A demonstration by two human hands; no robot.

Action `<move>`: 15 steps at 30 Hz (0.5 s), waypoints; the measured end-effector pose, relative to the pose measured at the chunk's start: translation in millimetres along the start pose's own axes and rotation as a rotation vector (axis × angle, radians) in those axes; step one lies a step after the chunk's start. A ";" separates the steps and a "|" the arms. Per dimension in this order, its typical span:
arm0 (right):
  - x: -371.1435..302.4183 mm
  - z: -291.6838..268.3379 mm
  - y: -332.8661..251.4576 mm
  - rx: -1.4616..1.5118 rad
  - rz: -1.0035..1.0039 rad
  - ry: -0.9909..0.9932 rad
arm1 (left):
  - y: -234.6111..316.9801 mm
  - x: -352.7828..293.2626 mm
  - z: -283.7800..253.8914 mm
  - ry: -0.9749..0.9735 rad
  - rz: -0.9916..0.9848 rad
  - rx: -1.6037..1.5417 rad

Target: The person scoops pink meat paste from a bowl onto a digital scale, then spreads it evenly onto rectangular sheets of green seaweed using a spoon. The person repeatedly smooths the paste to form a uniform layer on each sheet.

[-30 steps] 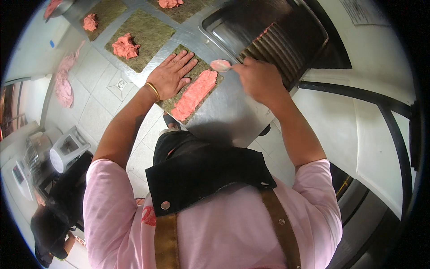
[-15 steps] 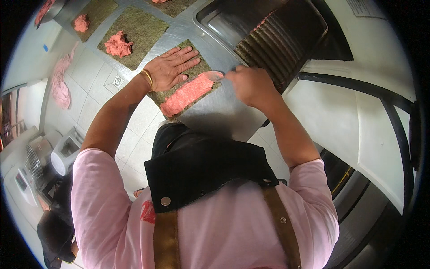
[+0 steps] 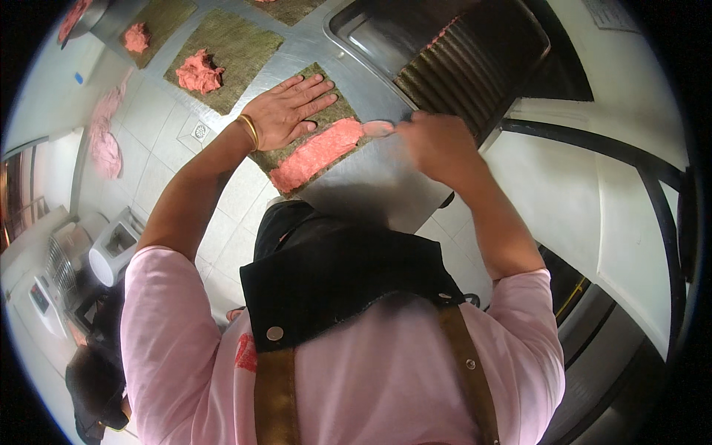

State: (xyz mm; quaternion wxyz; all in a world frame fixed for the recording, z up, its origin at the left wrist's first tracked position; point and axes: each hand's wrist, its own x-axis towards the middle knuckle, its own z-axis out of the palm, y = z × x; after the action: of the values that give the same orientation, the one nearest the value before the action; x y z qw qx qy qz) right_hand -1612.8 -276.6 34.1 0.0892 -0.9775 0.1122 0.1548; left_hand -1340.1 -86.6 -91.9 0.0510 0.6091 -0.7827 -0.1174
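Observation:
My left hand (image 3: 285,115) lies flat with fingers stretched on a dark green seaweed sheet (image 3: 330,107). Along the sheet's near side runs a spread strip of pink paste (image 3: 315,156). My right hand (image 3: 437,144), slightly blurred, is closed round the handle of a spoon (image 3: 378,128). The spoon's bowl is at the strip's right end, with pink paste on it. Just beyond my left hand, another seaweed sheet (image 3: 248,48) carries an unspread lump of pink paste (image 3: 199,72).
On the metal table (image 3: 371,182), a deep tray (image 3: 363,48) at the far right holds several dark seaweed rolls (image 3: 452,74) side by side. Another sheet with a paste lump (image 3: 136,37) lies far left. A black rail (image 3: 593,141) stands at right.
My right hand and the spoon have moved right, toward the end of the paste strip and past the sheet's edge. My left hand stays pressed on the sheet.

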 end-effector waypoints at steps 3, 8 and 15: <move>2.1 -9.0 -1.4 0.020 -0.039 0.114 | 0.3 -2.3 -1.2 0.006 -0.002 0.013; 21.4 8.7 -14.2 0.015 -0.123 0.060 | -1.6 -2.0 1.2 0.014 0.009 -0.002; 12.3 -18.6 -16.7 -0.019 -0.137 0.151 | -0.5 -3.4 3.4 0.017 0.004 -0.004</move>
State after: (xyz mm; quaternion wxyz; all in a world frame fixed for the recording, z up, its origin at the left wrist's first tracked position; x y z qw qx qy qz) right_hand -1592.0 -266.9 49.9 0.0818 -0.9926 0.0500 0.0751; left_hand -1339.5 -83.0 -95.2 0.0589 0.6085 -0.7832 -0.1137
